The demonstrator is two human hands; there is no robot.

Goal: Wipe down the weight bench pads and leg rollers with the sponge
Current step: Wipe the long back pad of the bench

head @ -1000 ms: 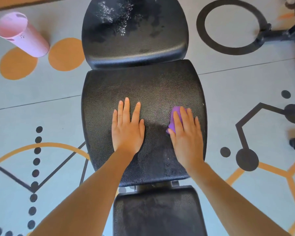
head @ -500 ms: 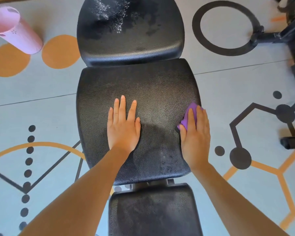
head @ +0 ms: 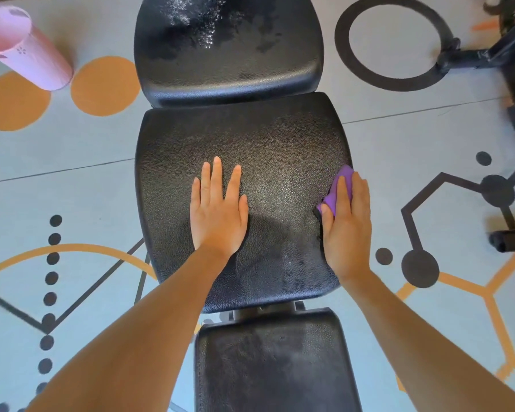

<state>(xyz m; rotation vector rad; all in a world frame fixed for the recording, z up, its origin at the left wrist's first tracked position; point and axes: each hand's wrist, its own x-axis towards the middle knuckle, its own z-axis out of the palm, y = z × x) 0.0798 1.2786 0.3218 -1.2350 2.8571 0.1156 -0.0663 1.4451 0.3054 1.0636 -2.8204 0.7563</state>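
Observation:
The black weight bench shows three textured pads in a row: a far pad (head: 229,55) with wet foamy patches, a wide middle pad (head: 241,138), and a near pad (head: 274,364). My left hand (head: 217,209) rests flat on the middle pad, fingers straight. My right hand (head: 347,224) presses a purple sponge (head: 338,188) against the middle pad's right edge, fingers laid over the sponge and thumb at its near corner. Damp streaks mark the pad near my right wrist. No leg rollers are in view.
A pink cylindrical container (head: 21,46) stands on the patterned grey floor at the far left. Black metal equipment legs (head: 488,55) reach in from the far right, and a black bar end (head: 512,239) lies on the floor at the right.
My right hand has slid the sponge from the middle pad's right-centre out to its right edge. My left hand has stayed flat on the pad.

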